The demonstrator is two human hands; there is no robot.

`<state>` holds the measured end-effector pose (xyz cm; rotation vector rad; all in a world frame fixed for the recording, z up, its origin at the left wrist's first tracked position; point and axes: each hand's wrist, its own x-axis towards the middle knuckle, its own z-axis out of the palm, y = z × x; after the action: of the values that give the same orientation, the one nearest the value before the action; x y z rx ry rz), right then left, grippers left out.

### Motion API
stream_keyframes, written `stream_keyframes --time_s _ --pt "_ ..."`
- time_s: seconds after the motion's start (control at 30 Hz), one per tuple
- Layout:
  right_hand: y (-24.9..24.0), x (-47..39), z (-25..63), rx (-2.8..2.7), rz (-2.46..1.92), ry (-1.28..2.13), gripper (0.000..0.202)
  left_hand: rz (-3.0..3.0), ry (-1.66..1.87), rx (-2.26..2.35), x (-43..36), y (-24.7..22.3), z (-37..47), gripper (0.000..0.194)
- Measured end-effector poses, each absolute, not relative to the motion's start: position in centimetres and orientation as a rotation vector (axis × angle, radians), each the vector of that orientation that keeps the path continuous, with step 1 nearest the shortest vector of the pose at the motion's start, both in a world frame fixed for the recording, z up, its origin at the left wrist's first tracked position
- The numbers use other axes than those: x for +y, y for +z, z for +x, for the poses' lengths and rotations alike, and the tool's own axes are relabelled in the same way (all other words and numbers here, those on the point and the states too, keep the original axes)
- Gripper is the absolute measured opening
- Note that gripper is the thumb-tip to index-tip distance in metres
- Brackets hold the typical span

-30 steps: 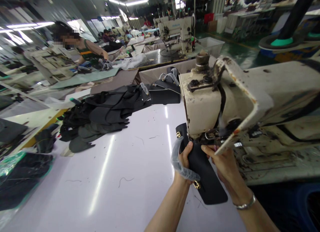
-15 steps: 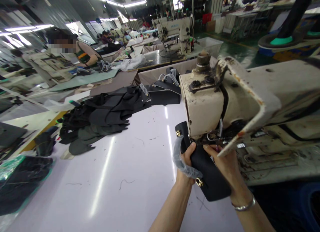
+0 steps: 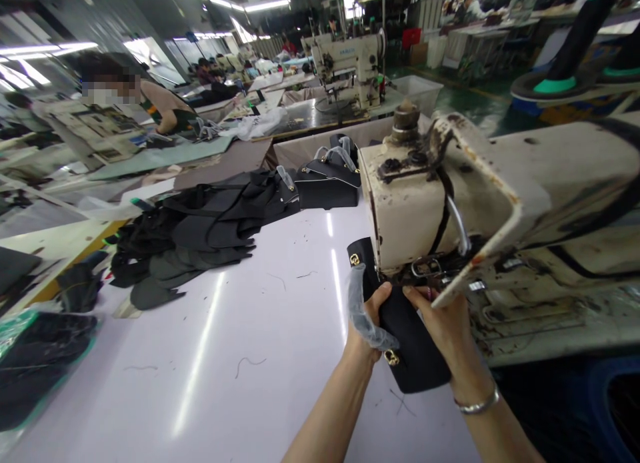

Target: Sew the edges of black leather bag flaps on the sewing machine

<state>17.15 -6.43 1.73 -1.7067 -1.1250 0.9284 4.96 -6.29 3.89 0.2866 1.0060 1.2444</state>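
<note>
A black handbag piece [image 3: 415, 346] lies under the head of a worn cream sewing machine [image 3: 400, 213]. It carries gold fittings [image 3: 391, 358] and a handle wrapped in clear plastic [image 3: 357, 306]. My left hand [image 3: 369, 326] grips the piece's left edge through the handle loop, thumb on top near the needle area. On the opposite edge, my right hand [image 3: 445, 326] pinches the piece with its thumb close to the machine's foot. The machine head and guard bar hide the needle and part of the right fingers.
Black cut pieces [image 3: 200, 233] are heaped on the pale table [image 3: 260, 383]. Finished-looking black bags [image 3: 327, 183] stand behind the machine head. A plastic-wrapped dark bundle [image 3: 45, 363] lies at the left. Another sewing machine [image 3: 347, 66] and a co-worker [image 3: 163, 106] are beyond.
The bag piece and both hands have shifted slightly up and left in the view. A curved metal rod on the machine head now stands higher. The co-worker's arm has moved.
</note>
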Motion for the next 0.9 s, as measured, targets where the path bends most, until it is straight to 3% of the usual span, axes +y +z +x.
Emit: stream_keyframes --time_s 0.3,0.67,0.9 --pt "1.9 -6.4 16.6 -1.08 -1.732 0.901 0.029 0.426 1.303 1.082 -5.0 4.4 4.5 0.045" --pt "-0.5 -6.2 16.2 -0.945 -1.579 0.951 0.028 0.556 1.11 1.074 -3.9 3.9 2.7 0.045" --pt "-0.2 -5.8 15.6 -0.877 -1.477 0.949 0.027 0.693 1.124 1.154 -2.9 4.3 2.3 0.035"
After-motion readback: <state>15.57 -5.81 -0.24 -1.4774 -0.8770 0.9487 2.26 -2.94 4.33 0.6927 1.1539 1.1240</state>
